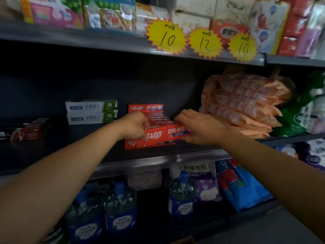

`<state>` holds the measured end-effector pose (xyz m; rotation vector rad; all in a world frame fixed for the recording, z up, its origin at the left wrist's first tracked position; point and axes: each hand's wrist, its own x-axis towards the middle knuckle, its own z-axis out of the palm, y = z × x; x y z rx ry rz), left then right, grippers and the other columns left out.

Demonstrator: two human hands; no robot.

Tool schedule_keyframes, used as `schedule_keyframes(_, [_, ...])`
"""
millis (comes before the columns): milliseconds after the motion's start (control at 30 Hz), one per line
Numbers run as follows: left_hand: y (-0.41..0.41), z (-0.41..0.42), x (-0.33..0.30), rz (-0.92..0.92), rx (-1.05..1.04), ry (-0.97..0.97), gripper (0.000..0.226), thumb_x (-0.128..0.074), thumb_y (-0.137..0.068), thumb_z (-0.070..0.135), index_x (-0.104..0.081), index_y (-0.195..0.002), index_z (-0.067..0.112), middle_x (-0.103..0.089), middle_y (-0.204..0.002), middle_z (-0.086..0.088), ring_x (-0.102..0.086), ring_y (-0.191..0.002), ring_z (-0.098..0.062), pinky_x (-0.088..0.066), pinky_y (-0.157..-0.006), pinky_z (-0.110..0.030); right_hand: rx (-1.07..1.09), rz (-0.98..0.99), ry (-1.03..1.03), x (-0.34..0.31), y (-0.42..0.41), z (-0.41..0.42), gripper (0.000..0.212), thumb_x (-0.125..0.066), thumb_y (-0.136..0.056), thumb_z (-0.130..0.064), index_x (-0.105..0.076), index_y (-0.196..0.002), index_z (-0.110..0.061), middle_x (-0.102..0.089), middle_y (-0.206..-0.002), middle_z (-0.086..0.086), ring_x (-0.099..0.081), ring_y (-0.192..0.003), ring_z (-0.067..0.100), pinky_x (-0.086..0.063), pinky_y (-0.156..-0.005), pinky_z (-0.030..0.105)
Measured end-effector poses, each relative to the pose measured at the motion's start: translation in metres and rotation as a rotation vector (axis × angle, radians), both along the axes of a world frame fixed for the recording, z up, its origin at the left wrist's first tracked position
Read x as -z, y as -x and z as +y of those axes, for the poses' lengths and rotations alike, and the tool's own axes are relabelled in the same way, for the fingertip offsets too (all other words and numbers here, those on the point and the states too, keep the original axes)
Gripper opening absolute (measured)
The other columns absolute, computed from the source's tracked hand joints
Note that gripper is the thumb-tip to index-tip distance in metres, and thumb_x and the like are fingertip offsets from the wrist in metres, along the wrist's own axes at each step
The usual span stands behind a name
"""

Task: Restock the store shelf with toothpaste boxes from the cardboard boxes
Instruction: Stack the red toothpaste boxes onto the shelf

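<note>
Head view: dark store shelf holds red toothpaste boxes.

Head view (close) toward shelf

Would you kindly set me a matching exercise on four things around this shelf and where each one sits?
Things:
1. red toothpaste box held in both hands
2. white and green toothpaste boxes
3. yellow starburst price tags
4. blue-capped clear bottles

Places:
A. on the edge of the shelf above
B. on the shelf below
C. at the front of the middle shelf
D. stacked left of the red boxes

Pairs: 1-C, 2-D, 3-A, 4-B
</note>
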<state>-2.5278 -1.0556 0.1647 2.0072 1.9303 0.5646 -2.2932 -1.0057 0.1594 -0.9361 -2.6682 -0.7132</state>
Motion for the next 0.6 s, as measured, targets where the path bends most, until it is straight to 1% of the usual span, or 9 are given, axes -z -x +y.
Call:
schedule_keyframes(67, [-0.001,0.009,0.0,0.03,-0.017,-0.035,0.05,-0.078,-0.077,0.016,-0.059,-0.123,0.014,-0.062,-0.121,-0.002,-0.059,-0.109,-0.019,-0.049,-0.097,-0.034,0.06,0.019,0.109,-0.005,0.002,0.012,0.065,-0.066,-0.083,-0.041,-0.036,-0.136,-0.02,-0.043,-0.134,0.001,-0.044,-0.12,0.016,-0.044,-0.092,0.032])
schedule_keyframes(167, [-0.004,0.021,0.003,0.077,-0.02,-0.047,0.052,-0.078,-0.077,0.018,-0.058,-0.124,0.016,-0.062,-0.123,-0.001,-0.059,-0.111,-0.019,-0.048,-0.099,-0.037,0.102,0.012,0.206,-0.006,0.003,0.03,0.065,-0.067,-0.084,-0.038,-0.035,-0.137,-0.021,-0.044,-0.135,0.002,-0.043,-0.122,0.017,-0.046,-0.096,0.036])
schedule_keyframes(233, [-0.006,0.028,0.009,0.106,-0.016,-0.055,0.051,-0.079,-0.076,0.019,-0.059,-0.123,0.016,-0.062,-0.122,-0.002,-0.059,-0.11,-0.019,-0.048,-0.098,-0.039,0.139,0.003,0.253,-0.003,0.004,0.041,0.061,-0.068,-0.084,-0.036,-0.039,-0.135,-0.02,-0.047,-0.131,0.003,-0.046,-0.119,0.018,-0.046,-0.096,0.039])
schedule_keyframes(300, [-0.007,0.033,0.017,0.148,-0.009,-0.072,0.053,-0.079,-0.077,0.02,-0.058,-0.125,0.015,-0.06,-0.126,-0.003,-0.058,-0.113,-0.019,-0.048,-0.099,-0.038,0.159,0.003,0.28,0.002,0.006,0.05,0.055,-0.07,-0.082,-0.034,-0.044,-0.129,-0.02,-0.051,-0.126,0.003,-0.05,-0.114,0.02,-0.047,-0.093,0.04])
schedule_keyframes(367, [-0.007,0.036,0.024,0.209,0.0,-0.098,0.055,-0.077,-0.078,0.022,-0.056,-0.129,0.015,-0.056,-0.131,-0.004,-0.055,-0.118,-0.021,-0.045,-0.101,-0.035,0.15,0.005,0.294,0.011,0.007,0.058,0.051,-0.071,-0.081,-0.033,-0.047,-0.124,-0.02,-0.054,-0.123,0.003,-0.053,-0.11,0.021,-0.047,-0.09,0.038])
schedule_keyframes(433, [-0.008,0.039,0.031,0.253,0.011,-0.103,0.055,-0.076,-0.079,0.023,-0.056,-0.13,0.015,-0.054,-0.133,-0.005,-0.054,-0.119,-0.021,-0.045,-0.101,-0.035,0.136,0.014,0.314,0.021,0.008,0.064,0.049,-0.071,-0.081,-0.031,-0.049,-0.124,-0.02,-0.056,-0.123,0.003,-0.055,-0.109,0.021,-0.046,-0.089,0.034])
schedule_keyframes(600, [-0.01,0.045,0.043,0.329,0.029,-0.091,0.047,-0.075,-0.081,0.026,-0.061,-0.124,0.016,-0.059,-0.125,-0.003,-0.057,-0.11,-0.021,-0.048,-0.097,-0.039,0.137,0.008,0.33,0.037,0.009,0.073,0.049,-0.069,-0.084,-0.03,-0.048,-0.126,-0.019,-0.056,-0.127,0.005,-0.055,-0.112,0.023,-0.042,-0.089,0.033])
